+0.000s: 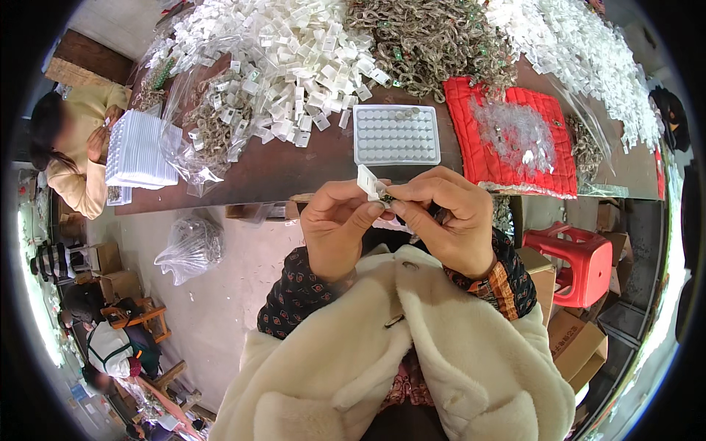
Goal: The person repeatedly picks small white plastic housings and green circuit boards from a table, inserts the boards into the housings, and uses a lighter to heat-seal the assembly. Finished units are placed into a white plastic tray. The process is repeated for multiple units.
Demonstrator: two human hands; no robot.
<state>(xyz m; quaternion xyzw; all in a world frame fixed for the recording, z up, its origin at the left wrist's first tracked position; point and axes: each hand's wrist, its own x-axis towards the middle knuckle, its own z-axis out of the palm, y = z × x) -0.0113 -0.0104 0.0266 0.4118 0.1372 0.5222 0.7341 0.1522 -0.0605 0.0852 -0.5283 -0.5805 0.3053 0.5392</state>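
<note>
Close to the table's front edge, both my hands meet over a small white plastic case (367,181) whose flap stands up. My left hand (331,229) is closed round the case, thumb and fingertips pinching its lower part. The fingertips of my right hand (457,222) press a tiny green part (387,197) against the case; the fingers hide most of it, so its exact kind cannot be made out. Just beyond my hands lies a white tray (397,161) with rows of round cells, a few small round pieces along its far edge.
White plastic cases (316,66) and tangled wired parts (434,48) are heaped across the table (294,173). Clear pieces (515,136) lie on a red quilted cloth (460,121). A person (81,162) sits left by stacked trays (143,151). A red stool (588,257) stands right.
</note>
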